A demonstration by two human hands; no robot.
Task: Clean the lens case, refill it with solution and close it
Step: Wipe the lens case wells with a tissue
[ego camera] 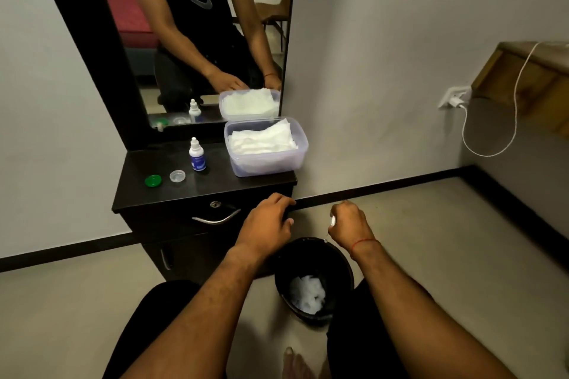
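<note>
The right hand (349, 224) pinches a small white thing (332, 220), perhaps the lens case, over the black bin (340, 274).

Left grip (266, 221): bare hand, palm down, knuckles up, fingers loosely spread and slightly bent, holding nothing. Left forearm bare, rises from lower frame edge, angled right toward wrist.

Right grip (349, 223): bare hand, back toward camera, fingers curled inward, pinching small white object (332, 221) at thumb side (too small to identify). Thin red thread (365, 243) tied round right wrist. Right forearm bare, angled left toward wrist.

Both grips roughly level, near each other, not touching.
</note>
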